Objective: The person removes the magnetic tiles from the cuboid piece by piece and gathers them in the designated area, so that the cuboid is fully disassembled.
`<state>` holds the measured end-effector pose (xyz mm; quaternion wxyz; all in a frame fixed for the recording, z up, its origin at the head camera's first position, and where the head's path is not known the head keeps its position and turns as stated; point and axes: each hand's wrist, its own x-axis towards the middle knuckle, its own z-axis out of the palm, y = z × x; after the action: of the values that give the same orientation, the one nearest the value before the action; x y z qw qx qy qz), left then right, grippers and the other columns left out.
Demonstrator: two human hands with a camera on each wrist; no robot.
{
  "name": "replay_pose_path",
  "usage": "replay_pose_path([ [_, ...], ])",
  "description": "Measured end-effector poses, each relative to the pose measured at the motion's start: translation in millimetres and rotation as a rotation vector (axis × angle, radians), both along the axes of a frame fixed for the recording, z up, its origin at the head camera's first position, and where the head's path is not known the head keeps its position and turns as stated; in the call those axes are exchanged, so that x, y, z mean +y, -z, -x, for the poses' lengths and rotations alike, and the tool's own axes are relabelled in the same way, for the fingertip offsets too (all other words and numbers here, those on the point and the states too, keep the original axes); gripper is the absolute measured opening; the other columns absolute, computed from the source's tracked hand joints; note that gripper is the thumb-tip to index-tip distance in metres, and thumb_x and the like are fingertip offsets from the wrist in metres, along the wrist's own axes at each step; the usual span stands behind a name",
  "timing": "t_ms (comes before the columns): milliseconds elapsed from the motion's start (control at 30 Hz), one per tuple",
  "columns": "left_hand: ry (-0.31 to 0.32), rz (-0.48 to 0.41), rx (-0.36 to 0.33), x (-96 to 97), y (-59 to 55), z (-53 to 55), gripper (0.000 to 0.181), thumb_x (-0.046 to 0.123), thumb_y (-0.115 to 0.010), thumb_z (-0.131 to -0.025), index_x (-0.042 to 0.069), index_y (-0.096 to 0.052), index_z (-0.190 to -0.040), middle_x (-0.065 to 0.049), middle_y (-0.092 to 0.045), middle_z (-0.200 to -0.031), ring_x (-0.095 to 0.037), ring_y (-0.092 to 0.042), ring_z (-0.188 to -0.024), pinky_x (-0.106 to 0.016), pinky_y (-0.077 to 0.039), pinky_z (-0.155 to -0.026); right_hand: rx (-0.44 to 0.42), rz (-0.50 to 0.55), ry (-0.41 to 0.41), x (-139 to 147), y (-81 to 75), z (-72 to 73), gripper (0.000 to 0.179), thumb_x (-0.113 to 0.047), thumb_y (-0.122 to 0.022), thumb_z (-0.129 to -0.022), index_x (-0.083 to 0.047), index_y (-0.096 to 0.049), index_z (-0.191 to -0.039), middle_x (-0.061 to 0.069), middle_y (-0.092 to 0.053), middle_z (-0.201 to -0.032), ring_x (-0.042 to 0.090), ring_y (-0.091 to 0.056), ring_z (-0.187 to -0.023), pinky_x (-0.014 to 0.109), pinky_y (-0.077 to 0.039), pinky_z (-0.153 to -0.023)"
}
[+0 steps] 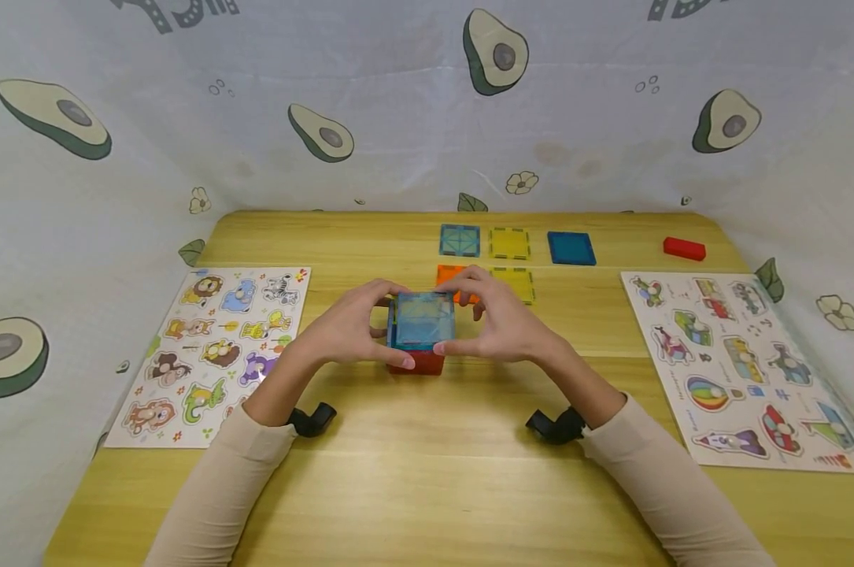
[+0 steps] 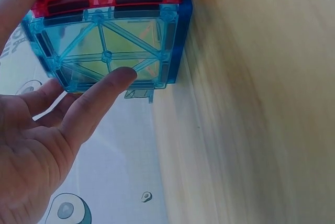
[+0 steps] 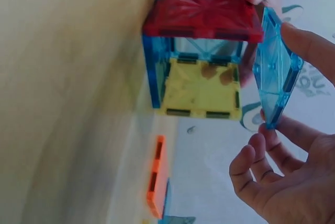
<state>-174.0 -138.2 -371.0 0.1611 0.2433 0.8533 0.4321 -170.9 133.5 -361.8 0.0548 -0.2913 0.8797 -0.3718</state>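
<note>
A box of see-through magnetic tiles, with a red wall (image 1: 427,364) facing the person, stands on the table in the middle of the head view. My left hand (image 1: 349,327) grips its left side, thumb in front and fingers toward the back. A light blue wall (image 2: 107,51) shows close to that thumb in the left wrist view. My right hand (image 1: 500,323) pinches a light blue square tile (image 3: 275,72) between thumb and fingertips. The tile is tilted just over the box, apart from its red wall in the right wrist view. A yellow wall (image 3: 201,90) forms the far side.
Behind the box lie an orange tile (image 1: 449,276), two yellow tiles (image 1: 509,243), a light blue tile (image 1: 460,240) and a dark blue tile (image 1: 571,248). A red block (image 1: 685,249) lies back right. Picture puzzle boards flank the work, animals (image 1: 214,354) left and vehicles (image 1: 745,370) right.
</note>
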Motion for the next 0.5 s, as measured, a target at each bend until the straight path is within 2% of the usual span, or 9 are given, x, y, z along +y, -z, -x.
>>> replay_pose_path([
  [167,0.039,0.044,0.023,-5.9,-3.4,1.4,0.099,0.044,-0.096,-0.070,0.014,-0.046,-0.149,-0.001,-0.048,-0.147,-0.027,-0.049,-0.137,-0.043,-0.058,-0.099,0.010,-0.004,0.010,10.5,-9.4,0.5,0.076,-0.040,-0.091,-0.075,-0.019,-0.060,-0.142,0.004,-0.052,-0.134,0.031,-0.052,-0.109,0.047,-0.052,-0.082],
  [333,0.101,0.060,0.090,-16.3,-5.4,4.7,0.087,0.040,-0.096,-0.072,0.014,-0.056,-0.145,0.001,-0.053,-0.147,-0.026,-0.055,-0.131,-0.048,-0.055,-0.102,0.024,-0.005,0.024,19.9,-13.6,3.1,0.075,-0.037,-0.090,-0.076,-0.020,-0.059,-0.141,0.004,-0.052,-0.138,0.026,-0.050,-0.109,0.050,-0.050,-0.083],
  [500,0.097,0.056,0.112,-19.0,-6.6,5.7,0.082,0.041,-0.096,-0.070,0.012,-0.061,-0.138,0.000,-0.061,-0.140,-0.026,-0.061,-0.128,-0.046,-0.056,-0.103,0.040,-0.002,0.052,31.2,-13.5,4.1,0.072,-0.035,-0.090,-0.074,-0.019,-0.062,-0.138,0.003,-0.055,-0.132,0.024,-0.049,-0.105,0.045,-0.048,-0.080],
])
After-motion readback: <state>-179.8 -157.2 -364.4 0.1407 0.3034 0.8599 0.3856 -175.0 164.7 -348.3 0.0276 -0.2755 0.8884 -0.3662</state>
